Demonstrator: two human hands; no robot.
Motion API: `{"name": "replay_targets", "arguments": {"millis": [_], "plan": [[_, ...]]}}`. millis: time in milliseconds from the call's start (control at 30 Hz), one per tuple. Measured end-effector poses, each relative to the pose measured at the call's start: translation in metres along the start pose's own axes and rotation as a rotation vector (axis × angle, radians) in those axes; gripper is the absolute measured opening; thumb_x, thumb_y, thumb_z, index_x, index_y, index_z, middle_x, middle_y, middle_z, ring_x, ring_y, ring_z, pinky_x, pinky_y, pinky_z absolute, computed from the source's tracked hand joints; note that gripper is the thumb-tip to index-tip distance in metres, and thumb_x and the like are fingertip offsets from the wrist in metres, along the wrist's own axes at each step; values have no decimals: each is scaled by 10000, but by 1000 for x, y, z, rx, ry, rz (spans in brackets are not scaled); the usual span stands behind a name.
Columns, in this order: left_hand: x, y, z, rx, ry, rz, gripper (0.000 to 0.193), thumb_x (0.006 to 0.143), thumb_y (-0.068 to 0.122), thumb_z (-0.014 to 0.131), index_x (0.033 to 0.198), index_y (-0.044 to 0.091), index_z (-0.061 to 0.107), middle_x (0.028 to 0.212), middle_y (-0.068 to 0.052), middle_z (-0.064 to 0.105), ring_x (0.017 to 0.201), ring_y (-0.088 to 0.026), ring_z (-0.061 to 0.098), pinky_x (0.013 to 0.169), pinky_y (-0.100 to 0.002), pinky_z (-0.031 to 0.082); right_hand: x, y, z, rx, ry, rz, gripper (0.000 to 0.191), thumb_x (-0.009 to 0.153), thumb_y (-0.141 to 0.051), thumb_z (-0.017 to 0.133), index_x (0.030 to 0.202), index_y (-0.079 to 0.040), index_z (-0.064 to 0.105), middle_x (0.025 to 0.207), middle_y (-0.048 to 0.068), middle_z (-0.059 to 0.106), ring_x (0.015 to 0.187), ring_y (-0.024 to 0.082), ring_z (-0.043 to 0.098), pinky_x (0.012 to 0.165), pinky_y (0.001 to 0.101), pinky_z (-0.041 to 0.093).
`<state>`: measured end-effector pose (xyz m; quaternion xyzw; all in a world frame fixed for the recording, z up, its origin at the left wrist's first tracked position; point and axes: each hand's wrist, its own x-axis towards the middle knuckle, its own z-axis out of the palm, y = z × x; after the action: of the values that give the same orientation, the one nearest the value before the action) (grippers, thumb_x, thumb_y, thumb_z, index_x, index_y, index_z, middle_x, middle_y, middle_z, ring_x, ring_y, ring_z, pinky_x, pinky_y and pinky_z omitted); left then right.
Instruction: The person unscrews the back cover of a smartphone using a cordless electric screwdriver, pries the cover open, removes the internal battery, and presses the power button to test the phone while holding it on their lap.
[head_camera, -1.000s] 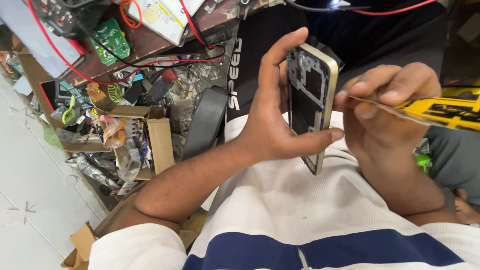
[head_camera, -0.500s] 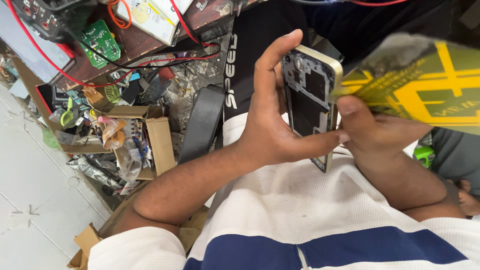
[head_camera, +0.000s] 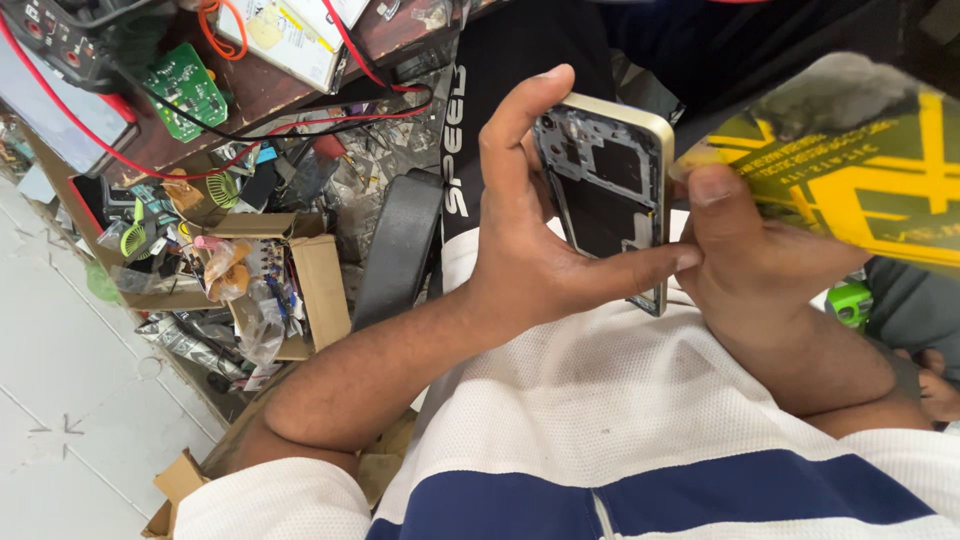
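Opened phone frame held upright over the lap, card tool at its right edge.

The left hand (head_camera: 545, 270) grips the phone frame (head_camera: 612, 195) from its left side: thumb along the lower edge, index finger arched over the top left corner, remaining fingers (head_camera: 530, 110) behind it and not visible. The frame stands on end, open side toward the camera, dark inner parts exposed, pale rim outermost. The right hand (head_camera: 750, 260) pinches a yellow-and-black card (head_camera: 860, 170) between thumb and curled fingers, the card's corner touching the frame's right rim near the top. Judged step: prying or working along that rim. The next move would call for a steady left-hand hold and light, even pressure along the seam. A cluttered table (head_camera: 260, 90) lies to the frame's left.
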<state>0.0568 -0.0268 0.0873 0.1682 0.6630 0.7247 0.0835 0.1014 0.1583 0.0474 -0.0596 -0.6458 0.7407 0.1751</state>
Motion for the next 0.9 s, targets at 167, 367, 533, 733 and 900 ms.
{"name": "replay_targets", "arguments": {"millis": [167,367,533,733,900], "plan": [[3,3,0,4,28,-18,1076,863,78,949,1542,114,116,1244,-93,597,1084,-129,716,949,-243,655,4,-1,-3,-238,-76,-92,452,1076,-24,833,1346,52,478,1025,142,660,835,187,681,792,261,609],[6,7,1,110,85,25,1074,835,50,949,1559,109,157,1190,-92,616,1009,-119,718,866,-228,641,-3,-5,-6,-318,-115,-56,426,1060,42,799,1358,75,495,1081,183,692,891,208,680,838,256,572],[6,6,2,164,108,39,1037,828,35,922,1542,103,174,1106,-84,644,927,-121,724,808,-226,631,1,4,-5,-282,-126,-95,522,1055,49,822,1408,65,438,1154,188,632,985,211,680,895,269,589],[9,7,-4,292,84,93,1002,819,65,905,1506,76,177,1085,-99,663,890,-168,750,775,-249,639,8,-9,5,-302,-182,61,280,1067,17,796,1208,40,555,985,107,695,825,144,701,736,214,582],[10,8,-4,340,112,146,990,819,96,920,1513,96,214,1107,-101,672,922,-199,756,820,-278,636,16,-31,14,-423,-186,2,161,980,-44,824,977,9,672,930,84,707,742,105,671,676,181,530]]}}
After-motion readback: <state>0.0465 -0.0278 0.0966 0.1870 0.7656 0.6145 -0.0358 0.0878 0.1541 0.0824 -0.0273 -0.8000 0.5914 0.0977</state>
